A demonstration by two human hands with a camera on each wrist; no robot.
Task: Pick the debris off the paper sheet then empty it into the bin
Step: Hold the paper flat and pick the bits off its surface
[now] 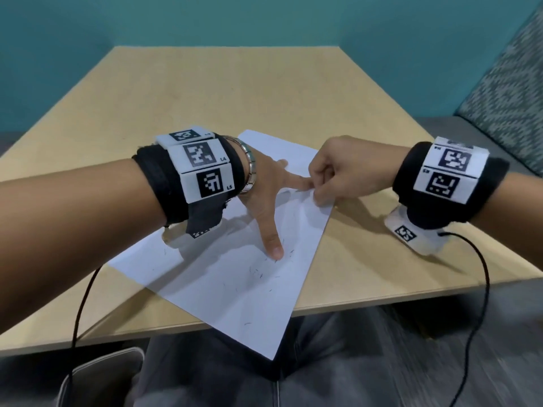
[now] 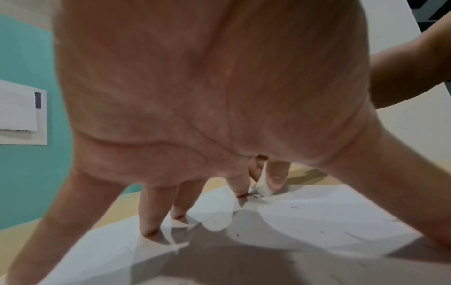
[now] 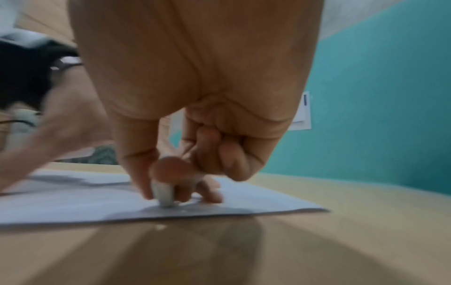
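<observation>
So, white paper sheet (image 1: 235, 277) lying skewed on a light wooden table (image 1: 205, 92), near corner poking out past the table edge over the lap. Left hand (image 1: 264, 186) planted flat on the sheet with fingers spread and straight, thumb tip pressing down right by the debris (image 1: 261, 271), which looks like thin dark hair-like bits scattered over the lower middle of the sheet. Right hand (image 1: 338, 174) curled up at the sheet's right edge, thumb and forefinger pinching a small whitish piece (image 3: 164, 194) against the paper, just touching the left index fingertip. Can't tell from the blur whether that piece is a folded-up edge of the sheet or something separate. Marker-tagged wristbands (image 1: 202, 165) on both wrists, black cables trailing off. Corner of a grey bin (image 1: 100, 377) down at bottom left, below the table.
</observation>
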